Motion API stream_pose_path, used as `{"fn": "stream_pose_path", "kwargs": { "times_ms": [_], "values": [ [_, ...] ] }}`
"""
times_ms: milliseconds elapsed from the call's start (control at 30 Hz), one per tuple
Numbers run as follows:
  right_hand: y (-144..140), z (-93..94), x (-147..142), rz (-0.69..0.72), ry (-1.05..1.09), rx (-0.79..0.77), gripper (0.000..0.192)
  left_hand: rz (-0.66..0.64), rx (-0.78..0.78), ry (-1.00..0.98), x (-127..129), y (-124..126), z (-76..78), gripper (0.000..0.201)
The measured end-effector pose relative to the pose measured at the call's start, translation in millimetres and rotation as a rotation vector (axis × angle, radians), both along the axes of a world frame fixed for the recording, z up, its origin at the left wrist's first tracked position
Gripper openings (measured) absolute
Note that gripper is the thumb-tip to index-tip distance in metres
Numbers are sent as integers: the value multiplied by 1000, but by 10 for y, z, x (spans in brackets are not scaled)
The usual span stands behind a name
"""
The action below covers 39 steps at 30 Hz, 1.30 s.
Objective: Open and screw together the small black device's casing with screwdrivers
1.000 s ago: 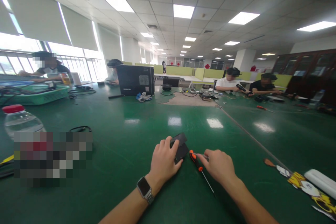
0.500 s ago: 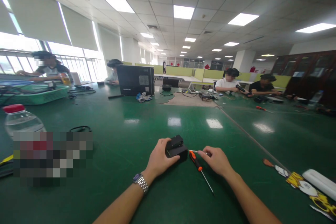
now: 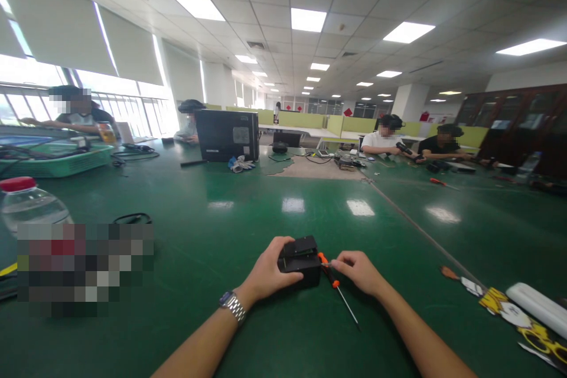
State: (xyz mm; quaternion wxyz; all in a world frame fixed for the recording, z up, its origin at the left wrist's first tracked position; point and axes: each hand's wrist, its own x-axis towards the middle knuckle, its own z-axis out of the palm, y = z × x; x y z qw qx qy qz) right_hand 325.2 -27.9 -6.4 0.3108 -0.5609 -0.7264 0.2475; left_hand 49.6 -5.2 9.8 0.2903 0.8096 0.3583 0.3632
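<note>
My left hand, with a metal-banded watch on its wrist, is closed around a small black box-shaped device. A flat black piece sits raised on the top of this device. Between the pinched fingers of my right hand is a thin metal tool, whose kind I cannot make out. Its tip meets the right side of the device. Just below lies an orange and black screwdriver on the green table, its shaft pointing toward me.
On the left stand a red-capped bottle and a green basket. A black computer case and a glove are farther back. At right lie a white bar and a cartoon cutout. Several people sit around.
The device has tilted toward level in my left hand and shifted slightly right and down. My right hand has moved slightly left, bringing the tool's tip against the device's side.
</note>
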Motion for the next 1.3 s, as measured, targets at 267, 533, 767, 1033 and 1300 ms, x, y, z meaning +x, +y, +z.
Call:
{"fn": "stream_pose_path", "kwargs": {
  "times_ms": [267,533,767,1033,1300],
  "values": [
    [-29,7,-74,35,10,-8,43,-2,99,187,15,-23,28,83],
    [-109,119,-227,-10,-269,102,37,-26,95,183,18,-12,-16,88],
    [-106,37,-228,29,-220,37,34,-33,102,126,10,2,-30,77],
    [56,11,197,-45,-126,61,38,12,100,96,28,-31,32,61],
    [242,-147,658,-546,-243,53,37,407,-52,-87,-561,78,195,55]
  ]
}}
